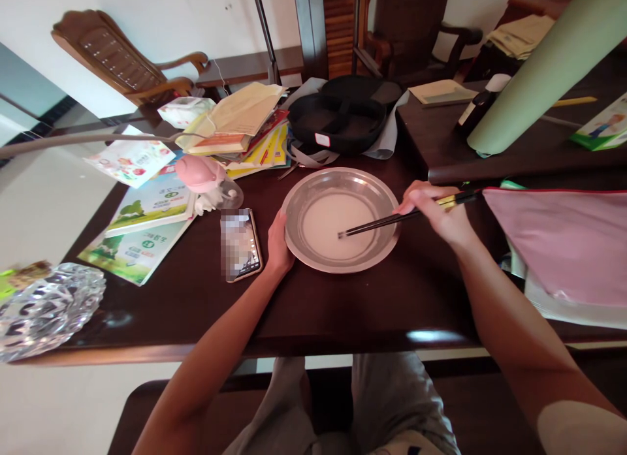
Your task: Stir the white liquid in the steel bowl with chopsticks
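Observation:
A round metal plate (298,194) holding a thin white liquid (333,217) sits on the dark wooden table (343,305) in front of me. My left hand (278,246) grips the plate's left rim with the fingers curled round it. My right hand (435,210) is closed on a pair of dark chopsticks (386,221), whose tips reach into the white liquid near the plate's middle. A phone (240,244) lies flat just left of my left hand.
Books and papers (235,128) are piled at the back left, with a pink toy (200,174) and picture books (147,226) beside them. A black bag (343,115) lies behind the plate. A glass dish (44,308) stands far left, pink cloth (563,239) at right.

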Available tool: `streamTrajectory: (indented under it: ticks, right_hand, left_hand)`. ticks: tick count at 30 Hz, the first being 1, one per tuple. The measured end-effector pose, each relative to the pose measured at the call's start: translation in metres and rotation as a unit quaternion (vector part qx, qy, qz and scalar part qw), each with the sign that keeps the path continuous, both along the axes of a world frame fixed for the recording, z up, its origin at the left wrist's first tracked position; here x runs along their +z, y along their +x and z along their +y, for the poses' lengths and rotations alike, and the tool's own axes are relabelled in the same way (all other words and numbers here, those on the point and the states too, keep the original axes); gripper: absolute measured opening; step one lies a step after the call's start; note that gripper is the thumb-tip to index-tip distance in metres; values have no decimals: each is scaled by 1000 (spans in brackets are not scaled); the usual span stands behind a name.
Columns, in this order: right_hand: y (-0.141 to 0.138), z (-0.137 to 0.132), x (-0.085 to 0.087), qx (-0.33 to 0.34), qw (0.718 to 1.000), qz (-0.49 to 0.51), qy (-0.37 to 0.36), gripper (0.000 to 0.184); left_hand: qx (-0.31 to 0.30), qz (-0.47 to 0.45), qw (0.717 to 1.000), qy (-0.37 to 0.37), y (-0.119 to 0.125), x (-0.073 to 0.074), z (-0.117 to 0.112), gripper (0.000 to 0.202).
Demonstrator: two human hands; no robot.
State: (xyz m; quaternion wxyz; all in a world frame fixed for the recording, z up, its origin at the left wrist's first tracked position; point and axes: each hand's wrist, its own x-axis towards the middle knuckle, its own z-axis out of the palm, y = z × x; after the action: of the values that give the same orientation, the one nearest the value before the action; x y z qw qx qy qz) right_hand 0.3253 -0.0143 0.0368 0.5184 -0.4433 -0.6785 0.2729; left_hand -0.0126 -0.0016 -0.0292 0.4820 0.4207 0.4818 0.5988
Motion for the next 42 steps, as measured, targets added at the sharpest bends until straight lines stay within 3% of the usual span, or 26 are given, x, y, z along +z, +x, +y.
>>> streamTrajectory:
  ticks: [4,9,12,16,19,23,26,31,34,38,42]
  right_hand:
    - [-9,4,-4,21,997,-72,1,33]
    - [5,4,2,-77,997,-9,9,58]
    - [6,1,3,-48,999,12,-3,63]
    - [-8,2,-2,20,999,-49,-4,44]
    - [-11,4,-4,11,997,-79,14,32]
    - [3,3,2,-73,997,-16,23,53]
    - [5,0,5,-47,999,17,3,64]
    - [-12,2,-1,14,998,-65,11,50]
    - [-11,4,-3,-28,997,-72,27,46]
    - [2,1,2,-81,996,-13,24,57]
    - [-4,-1,0,-12,1000,2,6,59]
  left_hand:
    - [4,-4,1000,-1,-1,-2,1,56]
    - [7,-4,1000,-7,0,-2,1,61]
    - [11,8,1000,-2,-1,-2,0,60]
    - [10,19,1000,7,-1,-1,0,55]
    - [13,21,1000,10,-1,0,0,52]
    - [10,5,1000,2,-1,-2,1,54]
    - [9,5,1000,-3,-2,-4,1,54]
    - [9,9,1000,-3,-3,-4,0,52]
    - [8,5,1000,-5,-3,-4,1,51]
    - [8,10,1000,-6,-4,-6,2,53]
    - [5,51,999,4,-7,-6,2,55]
